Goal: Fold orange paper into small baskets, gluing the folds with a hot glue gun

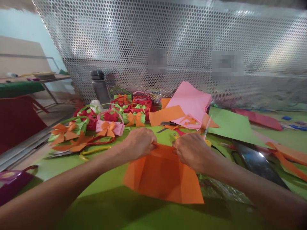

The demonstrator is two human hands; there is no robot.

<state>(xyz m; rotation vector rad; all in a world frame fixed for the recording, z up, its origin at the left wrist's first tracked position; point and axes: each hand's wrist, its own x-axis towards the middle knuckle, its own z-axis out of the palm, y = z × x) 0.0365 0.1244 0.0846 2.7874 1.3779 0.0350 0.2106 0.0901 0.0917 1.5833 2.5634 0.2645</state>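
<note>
**Over the green work surface, two hands grip an orange sheet**

At the far edge of the orange sheet [165, 179], the left hand [140, 142] is clamped on the left corner and the right hand [192, 147] on the right, thumbs and curled fingers closed on the material. The sheet slopes towards the wearer above the green work surface [100, 207]; whether its near edge touches down, I cannot tell. Faint creases run from far edge to near.

It should handle as something very light, thin and limp, like felt or soft paper: unlikely to slip, but easy to crease or pull out of shape. Both far corners look the best places to hold, pinched lightly with even tension, leaving the middle untouched.

Left of the sheet lie yellow-handled scissors [96, 150]; beyond it, to the left, a pink bag [117, 128] with an orange bow; beyond it, to the right, pink sheets [188, 99].
</note>
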